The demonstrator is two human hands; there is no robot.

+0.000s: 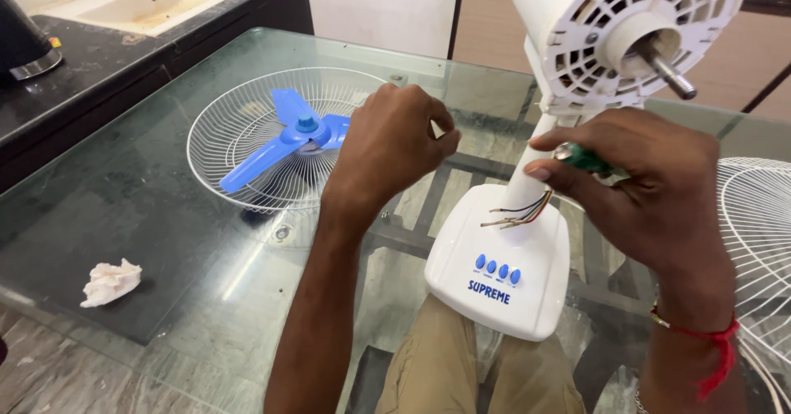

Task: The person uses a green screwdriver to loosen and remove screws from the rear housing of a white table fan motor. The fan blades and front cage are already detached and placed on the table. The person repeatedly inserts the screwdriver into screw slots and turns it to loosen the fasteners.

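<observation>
The left hand point(394, 146) hangs above the glass table point(148, 208), just left of the white neck of the table fan point(527, 159). Its fingers are curled inward into a loose fist, and the fingertips point toward the neck. From this view I cannot tell whether something small is pinched inside it, because the back of the hand hides the palm.

The right hand point(638, 187) is on the other side of the neck, a little lower than the motor housing point(626, 35). It grasps a screwdriver with a green handle point(587, 159): the thumb presses on the handle from below and the other fingers close over it. Only a short part of the handle shows, and the tip is hidden.

Between the two hands, a bundle of thin wires point(519, 214) comes out of the neck, with bare ends above the white fan base point(503, 274), which has four blue buttons. The bare metal shaft point(671, 74) sticks out from the housing.

On the left, a wire guard point(239, 126) lies flat on the glass with the blue fan blade point(284, 138) in it. A crumpled white cloth point(111, 282) lies near the table edge. Another wire guard point(758, 241) is at the right.
</observation>
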